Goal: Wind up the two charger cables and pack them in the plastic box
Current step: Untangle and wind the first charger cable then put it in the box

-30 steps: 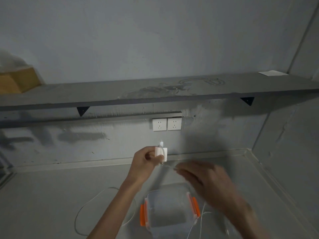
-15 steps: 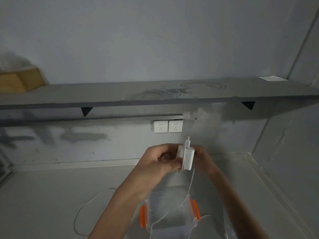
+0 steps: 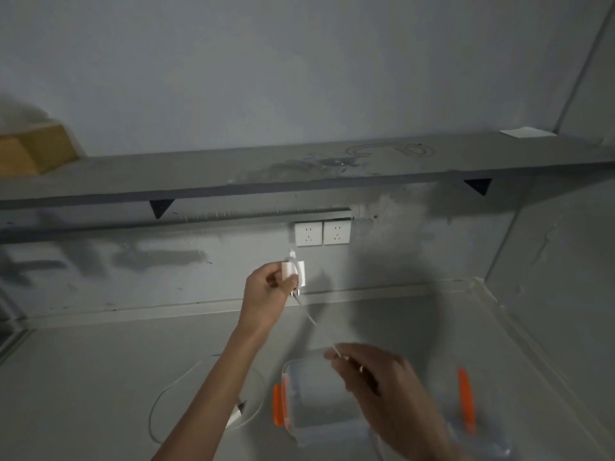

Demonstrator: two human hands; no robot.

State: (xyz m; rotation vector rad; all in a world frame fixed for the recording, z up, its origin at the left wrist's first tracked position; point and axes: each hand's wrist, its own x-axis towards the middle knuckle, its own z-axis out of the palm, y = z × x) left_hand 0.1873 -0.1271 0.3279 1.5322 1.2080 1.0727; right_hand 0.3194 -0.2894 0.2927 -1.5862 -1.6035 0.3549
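Observation:
My left hand point(image 3: 268, 289) holds a white charger plug point(image 3: 294, 272) raised in front of the wall, with a turn of its thin white cable point(image 3: 307, 314) around it. The cable runs down and right to my right hand point(image 3: 376, 377), which pinches it above the clear plastic box point(image 3: 319, 424) with orange clips. My right arm covers part of the box. A second white charger point(image 3: 237, 415) with its looped cable point(image 3: 166, 394) lies on the grey table left of the box, partly behind my left forearm.
Two white wall sockets point(image 3: 322, 233) sit just above my left hand. A long grey shelf point(image 3: 233, 178) runs above them, with a cardboard box point(image 3: 30, 151) at its left end and a white paper point(image 3: 525, 132) at its right. The box lid's orange clip point(image 3: 466, 397) shows at the right.
My hands were together at the plug half a second ago. My right hand has pulled away down and right, drawing the cable taut over the box. The view has dipped slightly.

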